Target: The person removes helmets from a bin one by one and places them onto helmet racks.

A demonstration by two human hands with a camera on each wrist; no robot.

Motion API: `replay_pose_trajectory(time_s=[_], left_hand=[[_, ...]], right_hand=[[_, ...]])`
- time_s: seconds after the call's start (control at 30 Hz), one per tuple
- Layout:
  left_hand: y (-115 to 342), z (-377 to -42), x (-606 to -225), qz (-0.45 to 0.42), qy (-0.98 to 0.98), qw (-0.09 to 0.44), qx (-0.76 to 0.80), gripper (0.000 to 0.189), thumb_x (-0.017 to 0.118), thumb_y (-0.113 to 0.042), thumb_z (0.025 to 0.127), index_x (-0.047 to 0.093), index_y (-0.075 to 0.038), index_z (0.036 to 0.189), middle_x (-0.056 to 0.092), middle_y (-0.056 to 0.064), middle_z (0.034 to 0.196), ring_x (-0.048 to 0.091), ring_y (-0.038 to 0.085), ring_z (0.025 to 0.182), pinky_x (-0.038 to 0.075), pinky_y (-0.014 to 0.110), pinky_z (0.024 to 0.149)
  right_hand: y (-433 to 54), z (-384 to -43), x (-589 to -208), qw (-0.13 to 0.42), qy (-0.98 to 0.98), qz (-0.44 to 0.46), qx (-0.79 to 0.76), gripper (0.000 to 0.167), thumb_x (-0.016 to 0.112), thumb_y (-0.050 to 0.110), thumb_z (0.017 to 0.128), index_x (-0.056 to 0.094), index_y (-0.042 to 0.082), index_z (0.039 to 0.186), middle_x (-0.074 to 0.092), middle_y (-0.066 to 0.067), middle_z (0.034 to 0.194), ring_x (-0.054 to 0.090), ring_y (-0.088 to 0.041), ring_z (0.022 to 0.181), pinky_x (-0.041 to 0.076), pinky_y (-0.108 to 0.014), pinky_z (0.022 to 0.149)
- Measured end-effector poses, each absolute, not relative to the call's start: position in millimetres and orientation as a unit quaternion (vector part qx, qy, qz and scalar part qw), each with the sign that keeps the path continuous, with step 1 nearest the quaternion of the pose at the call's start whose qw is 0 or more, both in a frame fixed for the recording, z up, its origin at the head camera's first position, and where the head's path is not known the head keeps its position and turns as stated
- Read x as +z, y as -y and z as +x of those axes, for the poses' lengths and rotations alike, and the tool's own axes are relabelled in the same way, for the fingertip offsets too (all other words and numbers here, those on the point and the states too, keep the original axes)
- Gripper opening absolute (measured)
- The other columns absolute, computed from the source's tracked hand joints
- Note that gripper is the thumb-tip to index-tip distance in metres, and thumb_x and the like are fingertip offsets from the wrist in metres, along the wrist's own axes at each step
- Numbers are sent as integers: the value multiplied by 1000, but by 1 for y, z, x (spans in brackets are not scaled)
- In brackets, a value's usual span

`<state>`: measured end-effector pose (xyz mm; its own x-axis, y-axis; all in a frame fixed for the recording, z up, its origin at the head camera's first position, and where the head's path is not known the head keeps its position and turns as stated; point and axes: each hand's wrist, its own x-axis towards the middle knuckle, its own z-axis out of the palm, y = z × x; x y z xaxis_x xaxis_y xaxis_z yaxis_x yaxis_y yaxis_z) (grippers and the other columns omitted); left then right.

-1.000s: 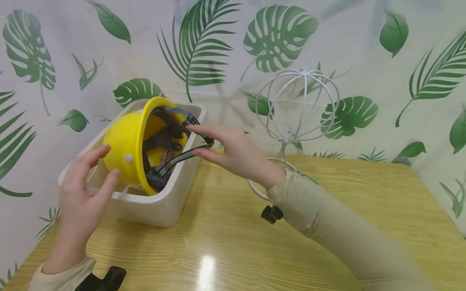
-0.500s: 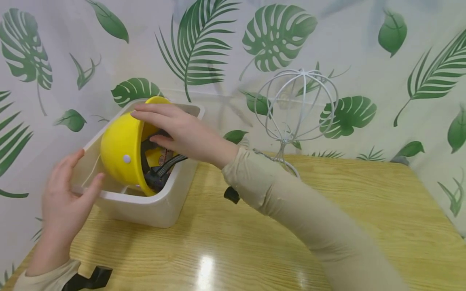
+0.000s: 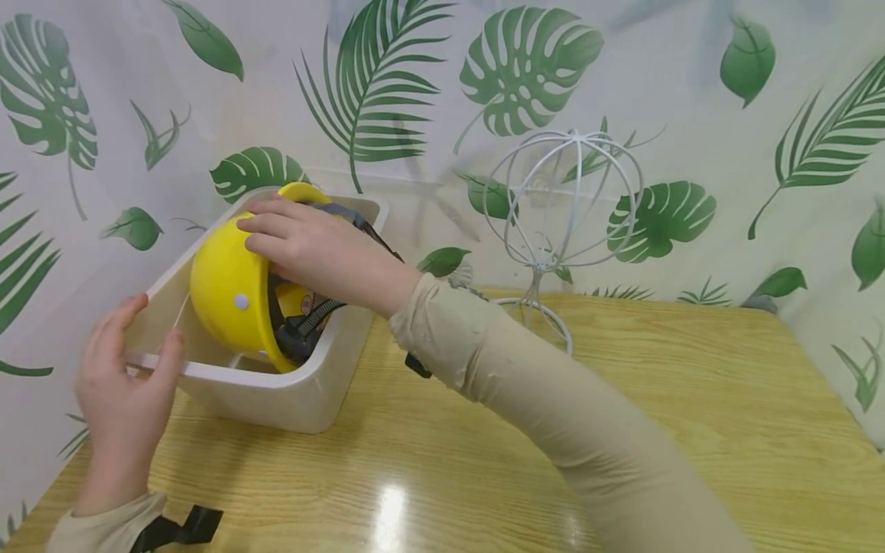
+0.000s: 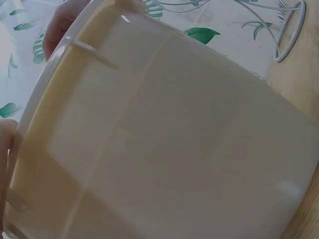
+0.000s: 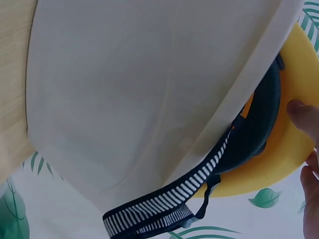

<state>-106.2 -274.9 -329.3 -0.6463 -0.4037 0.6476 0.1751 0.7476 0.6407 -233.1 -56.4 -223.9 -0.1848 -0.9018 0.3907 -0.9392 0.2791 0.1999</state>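
Note:
A yellow hard hat [image 3: 231, 288] lies on its side in a white plastic bin [image 3: 270, 386], its opening turned right. My right hand [image 3: 314, 246] grips the hard hat's rim, fingers over the outer shell. In the right wrist view, the thumb [image 5: 301, 115] rests inside the yellow rim [image 5: 249, 180]. A black-and-white striped chin strap [image 5: 169, 199] hangs over the bin's edge there. My left hand [image 3: 127, 384] holds the bin's near left corner, with fingers and thumb at the rim. The left wrist view is mostly filled by the bin's outer wall [image 4: 194, 134].
A white wire stand [image 3: 535, 265] with a round cage top stands on the wooden table [image 3: 442, 461], right of the bin. Behind the table hangs a white leaf-patterned backdrop [image 3: 415, 69]. My right sleeve [image 3: 539, 384] crosses the table's middle.
My right hand has moved left from the chin strap to the hard hat's rim. My left hand has shifted from beside the shell down to the bin's corner.

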Motion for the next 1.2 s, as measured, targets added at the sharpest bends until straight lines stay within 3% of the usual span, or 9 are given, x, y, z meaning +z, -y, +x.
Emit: replay_pose_trajectory(time_s=[0.13,0.27,0.37,0.63,0.83,0.93,1.2], left_hand=[[278,-105,-332,72,838,410,-354,53,71,-12,82,57,-9,133,56,7,132,49,15,116,35,10,90],[281,-103,-333,74,852,373,-359,58,69,-18,84,50,-10,139,49,11,138,45,30,123,34,26,100],[284,-101,-335,62,862,359,-352,61,65,-21,86,45,-11,142,45,13,142,42,34,124,34,39,103],[292,-104,-348,7,843,412,-347,61,62,-26,82,48,-9,140,49,14,139,45,34,119,31,28,99],[291,-106,-346,21,847,405,-345,61,66,-27,80,51,-8,136,52,13,134,47,31,115,30,17,92],[290,-105,-344,23,853,396,-338,63,67,-27,79,50,-6,136,51,16,134,46,32,116,33,21,92],[294,-105,-343,19,864,381,-328,67,66,-31,78,49,-4,137,51,18,134,46,36,114,38,46,88]], right_hand=[[59,-232,-221,222,766,603,7,31,59,18,95,58,5,123,56,-5,131,42,-21,129,23,-22,111],[60,-230,-216,226,764,603,-45,30,63,15,92,60,6,120,59,-5,125,47,-22,120,31,-24,107],[61,-226,-213,230,759,604,-76,25,62,13,93,64,6,116,60,-5,120,49,-23,114,36,-26,103],[51,-217,-208,264,738,609,-125,17,59,10,95,66,7,110,63,-8,112,52,-25,110,41,-27,98],[36,-225,-212,323,705,614,-147,12,57,11,96,66,9,104,63,-6,103,54,-26,101,46,-30,91],[28,-232,-215,352,693,614,-137,11,55,10,97,65,9,101,62,-5,99,53,-26,97,47,-31,86],[17,-243,-230,452,648,606,-92,25,44,0,99,68,4,93,63,-8,90,57,-25,88,52,-30,81]])
